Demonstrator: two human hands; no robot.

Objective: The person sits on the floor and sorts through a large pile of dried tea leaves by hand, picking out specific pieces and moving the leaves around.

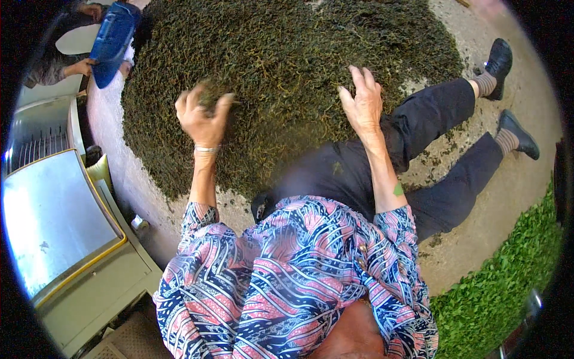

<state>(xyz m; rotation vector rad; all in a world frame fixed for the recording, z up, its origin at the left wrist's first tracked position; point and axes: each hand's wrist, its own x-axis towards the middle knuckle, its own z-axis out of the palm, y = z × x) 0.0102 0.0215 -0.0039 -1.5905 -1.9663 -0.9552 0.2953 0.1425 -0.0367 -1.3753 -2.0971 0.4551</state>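
Note:
A wide, thick heap of dark, curled tea leaves covers the floor in front of me. Over its left part is my left hand, blurred by motion, with fingers and thumb spread and a bracelet at the wrist. A few bits of leaf show near its thumb. My right hand hovers or rests at the heap's right part, near my knee; its fingers are apart and nothing shows in them. Whether the fingertips touch the leaves I cannot tell. A small green leaf clings to my right forearm.
My legs stretch out to the right across the floor. At the far left, another person's hands hold a blue plastic basin. A metal-topped machine stands on the left. Fresh green leaves lie spread at the lower right.

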